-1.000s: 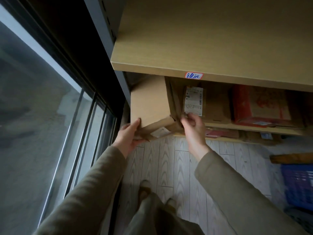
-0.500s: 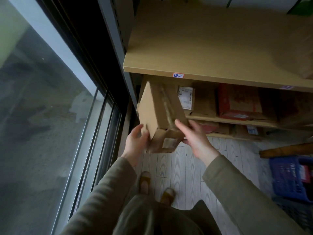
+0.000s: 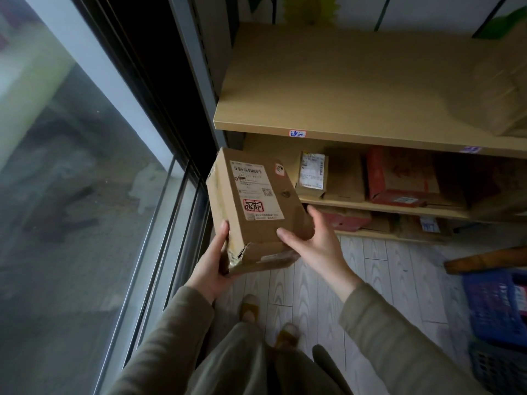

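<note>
Clutching a cardboard box [image 3: 256, 201] between curled fingers [image 3: 283, 232]: left hand [image 3: 212, 263] is cupping its torn bottom corner [image 3: 238, 253], right hand [image 3: 316, 243] is clamping the side. Reckon that rip's going to split and dump everything.

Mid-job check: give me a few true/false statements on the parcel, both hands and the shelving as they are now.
1. The cardboard parcel is off the shelves, held between both hands. True.
2. Its shipping label faces the floor. False: the label faces up toward the camera.
3. The left hand holds the parcel at its torn near corner. True.
4. The right hand rests on the blue basket. False: it holds the parcel's right side, and the basket stands apart on the floor at the right.
5. The top shelf carries a small handwritten tag on its front edge. True.
</note>
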Available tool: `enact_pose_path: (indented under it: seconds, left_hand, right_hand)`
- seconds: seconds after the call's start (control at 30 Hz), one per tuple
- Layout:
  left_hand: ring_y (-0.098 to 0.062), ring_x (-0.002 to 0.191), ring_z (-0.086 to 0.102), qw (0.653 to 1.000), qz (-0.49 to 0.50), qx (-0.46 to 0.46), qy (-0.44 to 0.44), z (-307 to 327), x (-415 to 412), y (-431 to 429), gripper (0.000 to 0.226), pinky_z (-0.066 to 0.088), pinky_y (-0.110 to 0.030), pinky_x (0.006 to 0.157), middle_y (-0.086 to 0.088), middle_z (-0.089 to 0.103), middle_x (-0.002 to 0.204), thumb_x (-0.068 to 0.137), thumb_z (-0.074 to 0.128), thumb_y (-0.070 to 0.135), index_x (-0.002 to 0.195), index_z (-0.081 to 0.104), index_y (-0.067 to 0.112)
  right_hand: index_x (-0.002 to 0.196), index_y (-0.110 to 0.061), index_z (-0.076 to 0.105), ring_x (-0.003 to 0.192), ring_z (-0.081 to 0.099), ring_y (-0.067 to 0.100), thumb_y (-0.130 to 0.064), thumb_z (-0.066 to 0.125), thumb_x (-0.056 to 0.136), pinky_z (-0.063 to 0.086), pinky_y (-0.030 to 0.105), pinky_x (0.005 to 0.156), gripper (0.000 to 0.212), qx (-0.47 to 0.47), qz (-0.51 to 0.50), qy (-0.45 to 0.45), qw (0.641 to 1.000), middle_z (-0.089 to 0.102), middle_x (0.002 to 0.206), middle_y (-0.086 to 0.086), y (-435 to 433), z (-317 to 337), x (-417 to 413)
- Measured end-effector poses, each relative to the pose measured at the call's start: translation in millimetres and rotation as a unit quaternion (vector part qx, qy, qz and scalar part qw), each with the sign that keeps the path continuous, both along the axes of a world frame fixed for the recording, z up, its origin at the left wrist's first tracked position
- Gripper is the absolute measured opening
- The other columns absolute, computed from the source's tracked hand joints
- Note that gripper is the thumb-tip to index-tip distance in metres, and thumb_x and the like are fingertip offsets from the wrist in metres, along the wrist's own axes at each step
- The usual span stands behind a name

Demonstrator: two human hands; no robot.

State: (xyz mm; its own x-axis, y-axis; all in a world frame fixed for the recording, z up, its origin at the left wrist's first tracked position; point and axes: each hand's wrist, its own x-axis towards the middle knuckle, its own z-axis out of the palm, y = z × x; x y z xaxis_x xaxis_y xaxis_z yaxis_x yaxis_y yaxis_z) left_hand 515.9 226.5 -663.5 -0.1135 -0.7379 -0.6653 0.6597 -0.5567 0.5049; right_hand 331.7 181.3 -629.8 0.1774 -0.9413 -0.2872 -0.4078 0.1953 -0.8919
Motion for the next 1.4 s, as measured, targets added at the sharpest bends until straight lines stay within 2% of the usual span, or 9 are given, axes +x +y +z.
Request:
enact_pose_path:
  seconds: [0.13,0.37,0.57,0.67,0.73,0.83,0.93,1.07,1.4]
  left_hand:
    - [-0.031,0.119,0.056,1.000,-0.001,0.010,0.002,-2.3,-1.7,-2.2,0.066,0.055,-0.040,0.087,-0.012,0.060,0.129,0.077,0.054,0.058,0.132,0.052,0.022]
    - [-0.029,0.117,0.058,1.000,0.006,-0.003,-0.014,-1.2,-7.3,-6.4,0.062,0.057,-0.038,0.083,-0.010,0.062,0.126,0.078,0.051,0.055,0.130,0.053,0.023]
    - [-0.027,0.106,0.060,0.980,0.020,0.024,-0.196,-11.1,-16.3,-8.3,0.058,0.053,-0.034,0.072,-0.014,0.059,0.125,0.083,0.058,0.045,0.134,0.046,0.019]
    - [-0.024,0.094,0.062,0.974,-0.041,0.040,-0.221,-13.6,-33.1,-18.7,0.052,0.052,-0.034,0.069,-0.012,0.060,0.119,0.089,0.054,0.043,0.134,0.044,0.021]
    - [-0.021,0.090,0.066,0.971,-0.122,0.026,-0.201,-13.2,-50.1,-30.0,0.058,0.053,-0.031,0.065,-0.008,0.066,0.115,0.082,0.052,0.058,0.129,0.052,0.024]
    - [-0.019,0.105,0.063,0.953,-0.218,0.007,-0.210,-12.4,-85.0,-49.1,0.068,0.054,-0.033,0.083,-0.005,0.066,0.118,0.071,0.060,0.066,0.127,0.054,0.028]
    - [-0.020,0.109,0.060,0.938,-0.270,-0.004,-0.218,-8.6,-129.0,-64.2,0.060,0.048,-0.040,0.097,-0.004,0.064,0.120,0.078,0.063,0.051,0.129,0.052,0.023]
    - [-0.013,0.095,0.058,0.906,-0.356,-0.025,-0.227,-3.5,-198.8,-70.6,0.042,0.045,-0.037,0.095,0.005,0.063,0.103,0.082,0.063,0.042,0.119,0.054,0.024]
    - [-0.014,0.100,0.056,0.799,-0.544,-0.118,-0.227,-11.8,-452.6,-33.9,0.048,0.044,-0.041,0.094,0.002,0.062,0.116,0.085,0.058,0.046,0.126,0.052,0.023]
  right_hand:
    - [0.118,-0.023,0.051,0.095,0.058,-0.007,-0.027,0.074,0.077,0.046,0.002,0.066,0.047,0.116,-0.014,-0.119,0.986,0.061,0.100,-0.021,-3.9,-1.6,-8.1]
    - [0.115,-0.023,0.054,0.086,0.060,-0.012,-0.022,0.074,0.077,0.047,0.002,0.068,0.043,0.111,-0.033,-0.137,0.984,0.064,0.100,-0.017,-3.3,-8.6,-13.0]
    - [0.119,-0.018,0.055,0.100,0.063,0.004,-0.022,0.076,0.076,0.051,0.018,0.084,0.048,0.114,-0.081,-0.130,0.982,0.067,0.110,-0.007,0.4,-21.2,-26.4]
    - [0.121,-0.016,0.054,0.103,0.062,0.009,-0.022,0.076,0.075,0.050,0.027,0.091,0.051,0.125,-0.123,-0.119,0.977,0.066,0.112,-0.004,3.2,-24.6,-41.8]
    - [0.119,-0.016,0.053,0.101,0.061,0.007,-0.019,0.074,0.078,0.051,0.022,0.086,0.047,0.122,-0.159,-0.118,0.973,0.065,0.109,-0.006,6.0,-23.8,-55.0]
    - [0.116,-0.021,0.050,0.090,0.058,-0.003,-0.017,0.071,0.080,0.047,0.012,0.072,0.043,0.121,-0.227,-0.106,0.960,0.061,0.099,-0.015,14.0,-22.7,-80.5]
    - [0.123,-0.016,0.048,0.095,0.058,0.007,-0.020,0.071,0.080,0.047,0.019,0.079,0.049,0.125,-0.322,-0.087,0.934,0.061,0.105,-0.007,27.9,-23.1,-113.2]
    - [0.129,-0.017,0.043,0.093,0.054,0.009,-0.028,0.061,0.088,0.045,0.024,0.083,0.046,0.149,-0.456,-0.076,0.874,0.056,0.115,-0.004,54.7,-23.5,-164.6]
    - [0.131,-0.016,0.037,0.093,0.053,0.013,-0.029,0.051,0.094,0.045,0.030,0.085,0.041,0.126,-0.650,-0.144,0.736,0.051,0.118,0.001,147.7,-20.7,-363.0]
